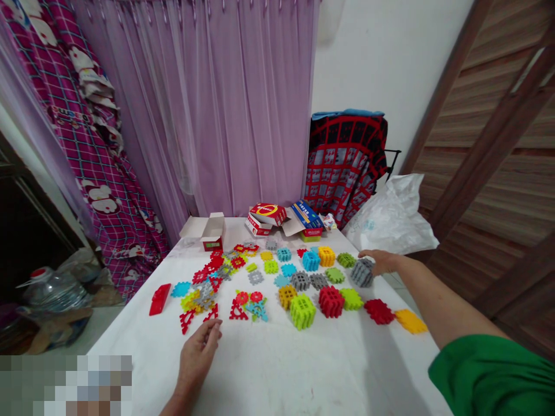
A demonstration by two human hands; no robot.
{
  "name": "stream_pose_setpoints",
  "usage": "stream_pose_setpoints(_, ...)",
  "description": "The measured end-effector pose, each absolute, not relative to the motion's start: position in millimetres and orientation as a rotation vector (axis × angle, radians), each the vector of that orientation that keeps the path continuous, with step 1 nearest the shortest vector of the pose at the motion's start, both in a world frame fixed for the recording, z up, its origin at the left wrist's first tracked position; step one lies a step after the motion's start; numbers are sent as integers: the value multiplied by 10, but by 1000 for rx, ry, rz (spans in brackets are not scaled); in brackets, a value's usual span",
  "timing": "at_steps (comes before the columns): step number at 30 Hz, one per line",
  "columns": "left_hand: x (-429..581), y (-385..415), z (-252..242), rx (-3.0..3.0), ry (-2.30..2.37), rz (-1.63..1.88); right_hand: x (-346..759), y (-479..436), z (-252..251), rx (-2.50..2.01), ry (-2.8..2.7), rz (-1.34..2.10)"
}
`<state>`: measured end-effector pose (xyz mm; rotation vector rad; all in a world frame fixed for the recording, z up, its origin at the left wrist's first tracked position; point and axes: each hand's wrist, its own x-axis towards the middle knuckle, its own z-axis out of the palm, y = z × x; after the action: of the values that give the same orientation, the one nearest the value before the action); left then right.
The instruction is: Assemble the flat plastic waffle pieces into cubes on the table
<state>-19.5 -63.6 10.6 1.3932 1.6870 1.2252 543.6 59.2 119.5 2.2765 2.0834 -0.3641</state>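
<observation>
My right hand (376, 262) reaches to the table's right edge, its fingers against a grey stack of toy pieces (362, 273). My left hand (203, 345) is over the front left of the white table (269, 370), fingers curled, near red triangular pieces (211, 313); what it holds, if anything, I cannot make out. Between the hands stand a lime green stack (302, 312), a red stack (331, 301) and a yellow one (326, 256). A flat red piece (379, 311) and a flat orange-yellow one (410, 321) lie at the right front.
An open box (213, 232) stands at the back left, and red and blue boxes (307, 215) at the back middle. A white plastic bag (392, 216) is beyond the right edge. A red block (160, 299) lies far left.
</observation>
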Motion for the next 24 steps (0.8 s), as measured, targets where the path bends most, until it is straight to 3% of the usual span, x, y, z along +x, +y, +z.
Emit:
stream_pose_setpoints(4,-185,-629,107,1380,1685,1257,5438,587,1350,2345,1995,-406)
stream_pose_setpoints(11,-131,-526,142,1285,1638,1369,5151,768,1728,2214,2276,-54)
stream_pose_setpoints(24,-130,-229,38,1300,1656,1385,2593,812,1397,1466,2680,-199)
